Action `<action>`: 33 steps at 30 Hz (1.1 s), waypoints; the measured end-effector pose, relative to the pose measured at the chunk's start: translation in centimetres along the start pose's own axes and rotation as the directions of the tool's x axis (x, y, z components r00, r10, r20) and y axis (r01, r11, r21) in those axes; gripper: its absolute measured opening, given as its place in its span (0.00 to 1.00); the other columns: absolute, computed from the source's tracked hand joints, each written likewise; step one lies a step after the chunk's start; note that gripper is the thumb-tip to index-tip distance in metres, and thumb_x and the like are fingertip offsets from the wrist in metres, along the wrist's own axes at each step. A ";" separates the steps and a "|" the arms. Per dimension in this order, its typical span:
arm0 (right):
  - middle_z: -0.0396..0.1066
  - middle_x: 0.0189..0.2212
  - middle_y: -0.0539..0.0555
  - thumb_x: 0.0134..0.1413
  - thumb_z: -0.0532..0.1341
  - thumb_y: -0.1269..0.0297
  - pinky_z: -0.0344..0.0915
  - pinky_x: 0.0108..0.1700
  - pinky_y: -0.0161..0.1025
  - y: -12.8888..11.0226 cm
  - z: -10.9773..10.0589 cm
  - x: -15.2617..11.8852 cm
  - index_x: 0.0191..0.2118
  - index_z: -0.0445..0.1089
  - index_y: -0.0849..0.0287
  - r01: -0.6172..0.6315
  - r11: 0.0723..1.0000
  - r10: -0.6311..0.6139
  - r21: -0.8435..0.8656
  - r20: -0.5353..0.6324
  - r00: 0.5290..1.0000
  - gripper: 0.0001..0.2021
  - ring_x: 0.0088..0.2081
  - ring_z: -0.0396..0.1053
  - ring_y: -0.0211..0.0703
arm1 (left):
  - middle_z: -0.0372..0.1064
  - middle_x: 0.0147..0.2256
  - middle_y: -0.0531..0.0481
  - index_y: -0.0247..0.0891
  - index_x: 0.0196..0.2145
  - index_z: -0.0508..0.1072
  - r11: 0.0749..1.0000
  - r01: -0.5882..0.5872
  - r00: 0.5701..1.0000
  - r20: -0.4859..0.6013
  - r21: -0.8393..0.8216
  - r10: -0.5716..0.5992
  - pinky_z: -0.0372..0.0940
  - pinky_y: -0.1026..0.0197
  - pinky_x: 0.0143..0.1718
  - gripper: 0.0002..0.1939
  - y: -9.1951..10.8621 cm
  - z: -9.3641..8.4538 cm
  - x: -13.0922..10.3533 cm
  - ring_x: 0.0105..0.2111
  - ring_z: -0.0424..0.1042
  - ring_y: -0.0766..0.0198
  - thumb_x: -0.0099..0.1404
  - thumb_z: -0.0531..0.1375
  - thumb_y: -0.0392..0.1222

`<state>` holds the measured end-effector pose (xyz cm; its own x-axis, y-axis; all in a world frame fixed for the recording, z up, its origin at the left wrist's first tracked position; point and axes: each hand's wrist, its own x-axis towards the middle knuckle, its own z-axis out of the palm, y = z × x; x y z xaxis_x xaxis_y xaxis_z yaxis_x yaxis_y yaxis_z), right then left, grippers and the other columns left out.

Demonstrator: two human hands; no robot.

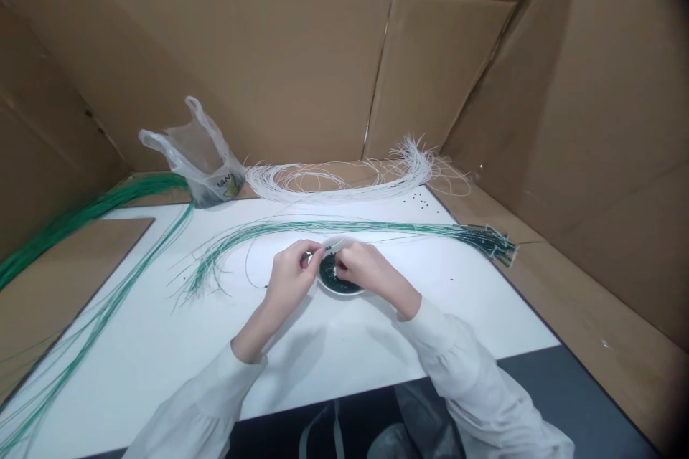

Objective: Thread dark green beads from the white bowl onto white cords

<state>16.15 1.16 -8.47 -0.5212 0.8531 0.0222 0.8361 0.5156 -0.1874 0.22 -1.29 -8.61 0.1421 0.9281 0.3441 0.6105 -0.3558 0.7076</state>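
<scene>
A small white bowl [344,293] full of tiny dark green beads [338,282] stands on the white tabletop between my hands. At its left rim my left hand [295,269] is closed, thumb and index finger pinching a thin strand. A few dark beads show by those fingertips. My right hand [362,265] reaches into the bowl from the right, fingers bunched together over the beads; what they hold is hidden. Just beyond both hands lies a long bundle of green strands [344,226], with dark beaded ends [492,242] on the right.
A coil of white strands [344,190] lies at the back. Beside it sits a white plastic bag [207,172]. More green strands [115,294] run down the left side. Loose dark beads [423,201] are scattered at the back right. Cardboard walls [312,57] enclose the table.
</scene>
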 end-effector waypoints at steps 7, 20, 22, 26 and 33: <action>0.73 0.24 0.52 0.42 0.57 0.73 0.66 0.33 0.33 2.4 -0.6 -1.2 0.28 0.71 0.62 0.045 0.758 0.111 0.651 -0.197 0.974 0.06 0.27 0.71 0.39 | 0.70 0.27 0.51 0.36 0.29 0.70 1.000 0.001 1.000 -0.006 -0.002 -0.001 0.58 0.66 0.26 0.09 0.2 0.0 0.1 0.23 0.62 0.69 0.60 0.52 0.42; 0.75 0.28 0.56 0.38 0.65 0.62 0.70 0.37 0.41 2.4 -0.9 -1.4 0.30 0.73 0.63 0.081 0.152 0.315 0.985 -0.126 0.941 0.11 0.32 0.73 0.44 | 0.69 0.27 0.51 0.36 0.29 0.70 0.999 -0.018 1.000 -0.006 -0.051 0.018 0.58 0.66 0.27 0.09 0.7 -0.3 -0.2 0.23 0.62 0.69 0.60 0.52 0.42; 0.75 0.29 0.56 0.37 0.66 0.62 0.70 0.37 0.41 2.4 -0.9 -1.4 0.30 0.72 0.63 0.081 0.107 0.313 0.991 -0.111 0.943 0.12 0.33 0.73 0.45 | 0.69 0.27 0.51 0.36 0.29 0.70 0.998 -0.027 1.000 -0.004 -0.048 0.027 0.57 0.66 0.27 0.09 0.7 -0.2 -0.3 0.22 0.61 0.69 0.60 0.52 0.41; 0.75 0.30 0.56 0.37 0.67 0.64 0.70 0.37 0.39 2.5 -0.5 -1.3 0.31 0.72 0.63 0.083 0.042 0.295 0.996 -0.092 0.951 0.11 0.33 0.73 0.44 | 0.69 0.26 0.52 0.36 0.29 0.70 0.998 -0.033 0.999 0.000 -0.051 0.033 0.57 0.67 0.27 0.09 0.6 -0.1 -0.3 0.23 0.61 0.70 0.60 0.53 0.40; 0.75 0.30 0.55 0.38 0.66 0.65 0.70 0.37 0.39 2.5 -0.3 -1.2 0.31 0.72 0.62 0.080 -0.005 0.284 0.997 -0.076 0.956 0.10 0.32 0.73 0.43 | 0.68 0.26 0.52 0.36 0.29 0.70 0.997 -0.038 0.999 -0.005 -0.067 0.038 0.57 0.67 0.26 0.08 0.6 -0.1 -0.3 0.22 0.60 0.70 0.60 0.53 0.40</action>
<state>18.89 1.43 -8.63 -0.2477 0.9679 0.0423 -0.2173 -0.0130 -0.9760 0.52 -1.80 -8.21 0.1618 0.9134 0.3736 0.5513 -0.3976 0.7335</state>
